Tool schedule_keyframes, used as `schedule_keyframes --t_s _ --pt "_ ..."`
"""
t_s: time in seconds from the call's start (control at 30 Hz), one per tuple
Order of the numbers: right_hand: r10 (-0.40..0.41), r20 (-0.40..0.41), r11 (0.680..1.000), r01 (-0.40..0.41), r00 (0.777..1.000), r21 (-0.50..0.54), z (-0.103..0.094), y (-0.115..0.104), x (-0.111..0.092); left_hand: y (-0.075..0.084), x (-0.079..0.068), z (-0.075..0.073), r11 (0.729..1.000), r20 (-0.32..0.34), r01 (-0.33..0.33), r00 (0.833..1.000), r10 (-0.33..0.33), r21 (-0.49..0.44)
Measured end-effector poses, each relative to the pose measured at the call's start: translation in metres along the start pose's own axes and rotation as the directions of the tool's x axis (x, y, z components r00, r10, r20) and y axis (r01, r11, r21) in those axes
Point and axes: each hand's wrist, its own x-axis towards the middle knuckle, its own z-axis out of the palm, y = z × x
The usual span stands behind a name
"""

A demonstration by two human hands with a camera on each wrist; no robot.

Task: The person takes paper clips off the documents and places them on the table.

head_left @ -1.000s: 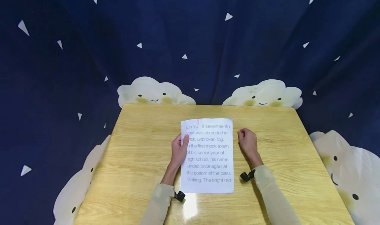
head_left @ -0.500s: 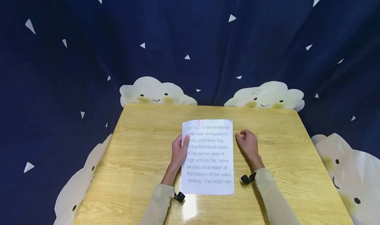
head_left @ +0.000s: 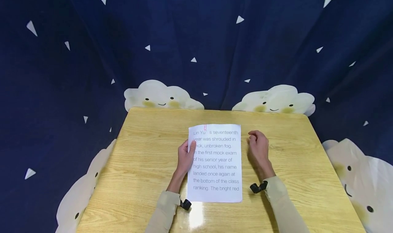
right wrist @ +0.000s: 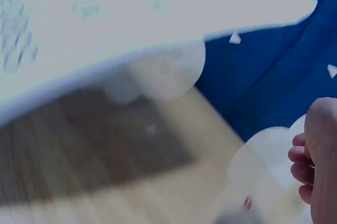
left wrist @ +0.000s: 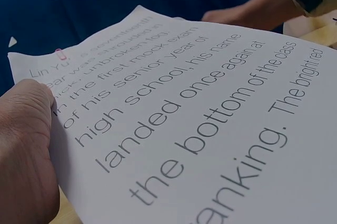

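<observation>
My left hand (head_left: 185, 157) grips the left edge of white printed paper (head_left: 216, 178), thumb on the front and fingers behind. In the left wrist view the thumb side of that hand (left wrist: 26, 150) lies along the edge. A pink-red paper clip (head_left: 205, 127) sits on the top edge. The paper is raised; the right wrist view shows the table beneath it. Right of the paper, apart from it, is my right hand (head_left: 259, 146). Its fingers (right wrist: 301, 174) curl towards the palm, with nothing visible in them. A small blurred red thing (right wrist: 248, 202) shows near that hand; its kind is unclear.
The wooden table (head_left: 144, 137) lies under both hands, with a bright reflection below the paper. Dark blue curtain (head_left: 172, 31) with white triangles and smiling clouds (head_left: 273, 100) stands behind and beside the table. Black cameras are strapped to both wrists.
My right hand comes a little closer to the paper's right edge, then draws back to the right. The left hand keeps its grip, and the paper stays almost still.
</observation>
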Motion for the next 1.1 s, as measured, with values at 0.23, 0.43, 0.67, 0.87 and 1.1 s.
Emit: schedule_keyframes --t_s 0.23,0.43,0.67,0.87,1.1 --pt "-0.064 -0.02 0.99 0.066 0.998 0.128 -0.007 -0.028 0.004 -0.003 0.0 0.0 1.0 -0.002 0.0 1.0 0.0 0.003" --pt "-0.132 0.006 0.983 0.13 0.991 0.133 -0.006 -0.044 0.005 -0.004 0.0 0.002 1.0 -0.013 0.011 1.0 -0.011 0.02" --pt "-0.173 0.138 0.97 0.144 0.975 0.197 -0.006 -0.06 0.007 -0.022 0.004 0.0 0.999 -0.007 0.031 0.999 -0.031 0.019" --pt "-0.221 0.166 0.956 0.18 0.961 0.231 -0.007 -0.073 0.009 -0.033 0.005 -0.002 0.999 -0.005 0.013 1.0 -0.013 0.032" --pt "-0.289 0.195 0.943 0.244 0.937 0.227 -0.005 -0.087 0.014 -0.034 0.004 -0.001 0.999 0.004 -0.015 1.0 0.015 0.034"
